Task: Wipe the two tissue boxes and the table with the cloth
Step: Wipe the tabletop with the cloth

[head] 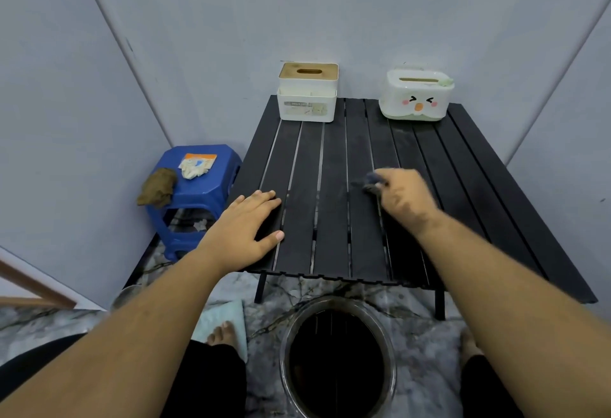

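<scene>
My left hand (pixel 246 224) lies flat with fingers spread straight, pressing the near left edge of the tabletop (pixel 334 219) to steady it. At ten o'clock from that hand, off the tabletop, stands a blue plastic stool (pixel 198 199) with a brown rag (pixel 157 187) draped over its corner and a small packet (pixel 196 163) on its seat. The tabletop is black slats running from me toward twelve o'clock, matte, with narrow gaps between them, so I judge strokes along the slats will glide better than strokes across.

At twelve o'clock from my left hand, at the far edge, sits the square tissue box (pixel 307 91), white hard plastic with a tan slotted lid. My right hand (pixel 401 194) is curled round a dark cloth (pixel 372 182), bunched and blurred, held against the slats near the middle. At one o'clock from it sits the rounded tissue box (pixel 416 95), glossy white with a cartoon face. Both boxes stand well apart from my hands; the right hand, with the cloth, is nearer to the rounded one. A round dark bin (pixel 337 361) stands on the floor below.
</scene>
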Demonstrator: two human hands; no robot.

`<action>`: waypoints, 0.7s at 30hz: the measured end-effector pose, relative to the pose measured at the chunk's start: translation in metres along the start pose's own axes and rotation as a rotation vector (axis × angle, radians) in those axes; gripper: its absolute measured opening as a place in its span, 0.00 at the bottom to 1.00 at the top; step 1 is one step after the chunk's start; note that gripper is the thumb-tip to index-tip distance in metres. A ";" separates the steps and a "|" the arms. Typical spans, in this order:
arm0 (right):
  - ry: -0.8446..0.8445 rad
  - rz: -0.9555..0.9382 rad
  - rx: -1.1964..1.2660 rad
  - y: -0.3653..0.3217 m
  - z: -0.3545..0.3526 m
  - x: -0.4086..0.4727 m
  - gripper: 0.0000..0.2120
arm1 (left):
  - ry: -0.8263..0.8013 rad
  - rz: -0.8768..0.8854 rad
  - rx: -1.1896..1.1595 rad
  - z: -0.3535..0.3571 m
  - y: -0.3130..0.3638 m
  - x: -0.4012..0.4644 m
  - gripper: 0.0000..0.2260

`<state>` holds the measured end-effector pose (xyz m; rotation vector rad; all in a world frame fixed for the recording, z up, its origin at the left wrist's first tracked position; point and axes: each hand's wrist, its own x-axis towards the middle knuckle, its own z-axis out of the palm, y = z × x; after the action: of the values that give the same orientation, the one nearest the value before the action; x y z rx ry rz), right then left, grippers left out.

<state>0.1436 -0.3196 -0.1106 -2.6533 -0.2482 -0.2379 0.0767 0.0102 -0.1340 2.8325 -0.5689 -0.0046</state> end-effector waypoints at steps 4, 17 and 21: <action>0.078 0.065 0.046 0.017 -0.008 0.017 0.03 | 0.002 0.002 -0.009 0.000 -0.001 0.001 0.38; -0.166 -0.477 0.094 -0.080 0.047 -0.022 0.14 | -0.032 0.038 -0.029 -0.003 -0.022 -0.010 0.36; -0.076 -0.161 -0.008 -0.018 0.030 0.046 0.09 | -0.013 0.033 -0.038 -0.003 -0.021 -0.009 0.36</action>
<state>0.1885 -0.2841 -0.1195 -2.6559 -0.4872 -0.1898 0.0764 0.0330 -0.1367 2.7882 -0.6114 -0.0276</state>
